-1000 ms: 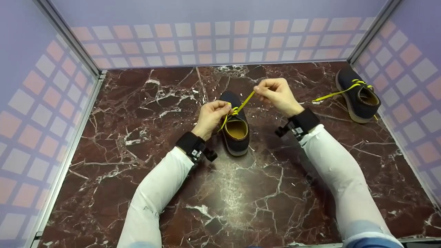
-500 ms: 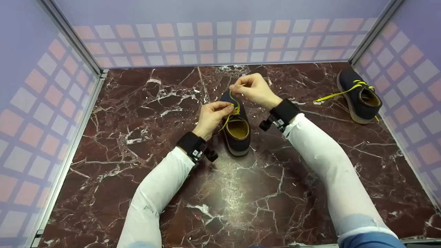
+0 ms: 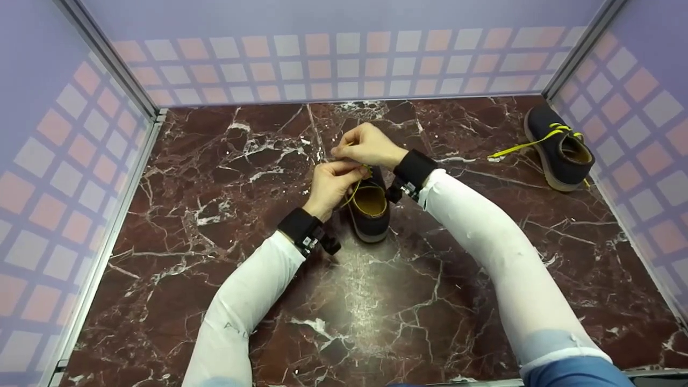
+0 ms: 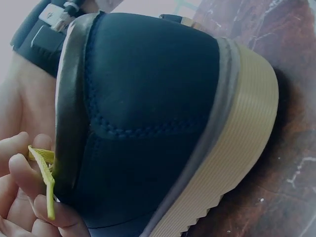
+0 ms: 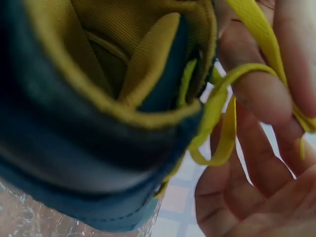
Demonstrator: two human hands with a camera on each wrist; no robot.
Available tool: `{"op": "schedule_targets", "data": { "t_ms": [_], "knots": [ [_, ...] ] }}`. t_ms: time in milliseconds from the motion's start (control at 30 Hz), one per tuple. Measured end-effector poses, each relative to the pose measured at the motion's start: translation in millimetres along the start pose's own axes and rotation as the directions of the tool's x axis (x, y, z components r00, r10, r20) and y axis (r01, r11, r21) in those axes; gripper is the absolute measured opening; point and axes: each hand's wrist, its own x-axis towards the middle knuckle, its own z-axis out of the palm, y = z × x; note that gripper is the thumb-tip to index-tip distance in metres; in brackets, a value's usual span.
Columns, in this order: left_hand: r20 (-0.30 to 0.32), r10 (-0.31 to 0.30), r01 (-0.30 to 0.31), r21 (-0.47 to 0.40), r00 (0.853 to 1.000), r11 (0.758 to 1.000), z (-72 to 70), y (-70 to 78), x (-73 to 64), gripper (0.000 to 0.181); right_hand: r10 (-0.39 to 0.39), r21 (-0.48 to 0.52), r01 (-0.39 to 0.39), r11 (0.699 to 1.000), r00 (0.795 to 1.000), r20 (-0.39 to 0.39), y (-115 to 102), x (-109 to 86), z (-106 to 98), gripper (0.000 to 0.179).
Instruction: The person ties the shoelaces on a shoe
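Note:
A dark navy shoe [image 3: 370, 226] with a yellow lining stands in the middle, toe pointing away. My left hand [image 3: 329, 185] pinches part of its yellow shoelace [image 4: 48, 173] above the tongue, on the left side of the opening. Just beyond it, my right hand [image 3: 373, 146] pinches another length of lace above the left fingers and covers most of the toe. In the right wrist view, the shoelace [image 5: 256, 29] curves round fingers beside the shoe's collar [image 5: 138, 118]. How the strands cross is partly hidden by the fingers.
A matching shoe [image 3: 559, 156] stands at the far right by the side wall, one yellow lace [image 3: 513, 150] stretched leftward on the dark red marbled table [image 3: 215, 301]. Tiled lilac panels [image 3: 322, 59] enclose the back and both sides.
My right hand has swung leftward with its lace, from right of the shoe to above the left hand. The left hand has stayed almost still, and both shoes have kept their places.

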Motion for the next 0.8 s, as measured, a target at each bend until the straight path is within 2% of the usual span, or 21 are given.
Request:
{"op": "schedule_targets", "data": {
  "t_ms": [233, 367, 467, 667, 800],
  "knots": [
    [-0.021, 0.030, -0.029, 0.030, 0.999, 0.999, 2.7, -1.9, -1.5, 0.014, 0.017, -0.093, -0.006, 0.996, 0.994, 0.112, -3, -2.3, 2, 0.026],
    [-0.042, 0.035, -0.032, 0.060, 0.999, 0.998, 3.8, -3.2, -1.0, 0.006, 0.028, -0.144, 0.001, 0.990, 0.980, 0.199, -5, -6.2, 0, 0.040],
    [-0.058, 0.021, -0.017, 0.079, 0.998, 0.997, 3.6, -3.0, -1.1, 0.009, 0.013, -0.167, 0.030, 0.986, 0.968, 0.251, -8, -9.6, -3, 0.047],
    [-0.066, -0.021, 0.025, 0.054, 0.998, 0.998, 2.6, -1.2, -1.4, 0.008, -0.006, -0.163, 0.052, 0.985, 0.962, 0.272, -13, -18.3, -11, 0.045],
    [-0.052, -0.017, 0.019, 0.037, 0.999, 0.999, 1.3, 0.1, -0.9, 0.011, -0.032, -0.175, 0.080, 0.981, 0.965, 0.261, -12, -23.0, -19, 0.038]
  ]
}}
